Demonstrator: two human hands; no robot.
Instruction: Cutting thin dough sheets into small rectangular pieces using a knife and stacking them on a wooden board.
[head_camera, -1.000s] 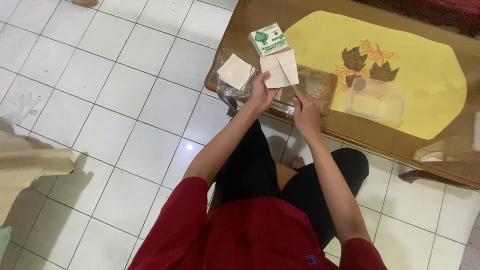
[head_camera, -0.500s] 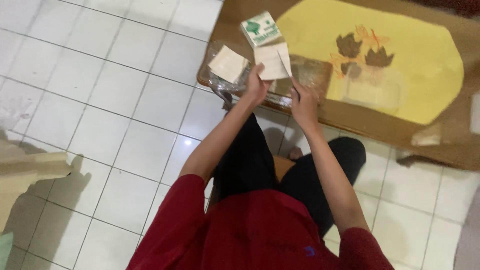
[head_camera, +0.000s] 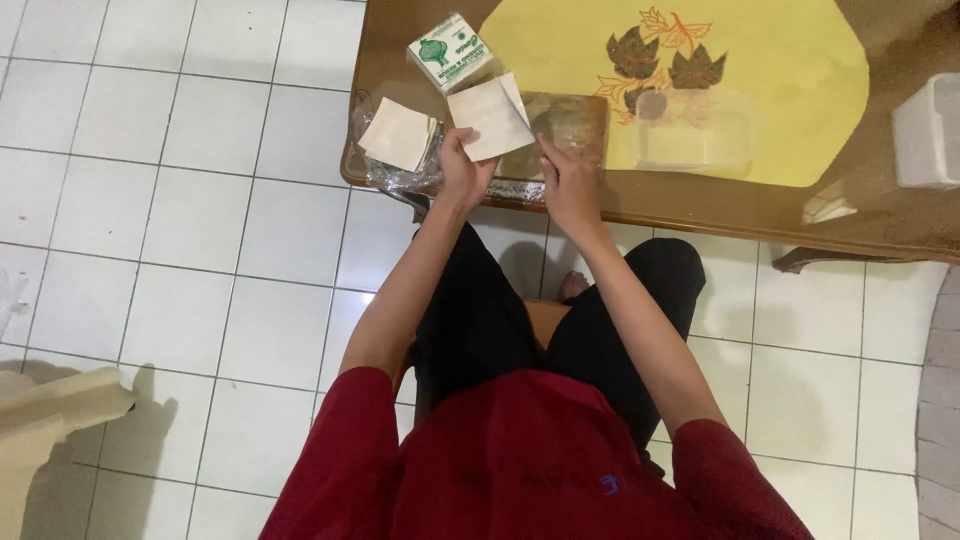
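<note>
We're in a home, prob. living rm: white tiled floor (head_camera: 200, 250), wooden table (head_camera: 700, 205) w/ leaf-print yellow mat (head_camera: 800, 90).

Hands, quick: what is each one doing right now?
Left hand: closed on a pale square sheet.
Right hand: resting at the table edge, grip cannot be told.

Pale cream paper sheet (head_camera: 490, 118), green-and-white box (head_camera: 449, 51), yellow mat (head_camera: 790, 90) with brown and orange leaves, white floor tiles (head_camera: 190, 200)
</note>
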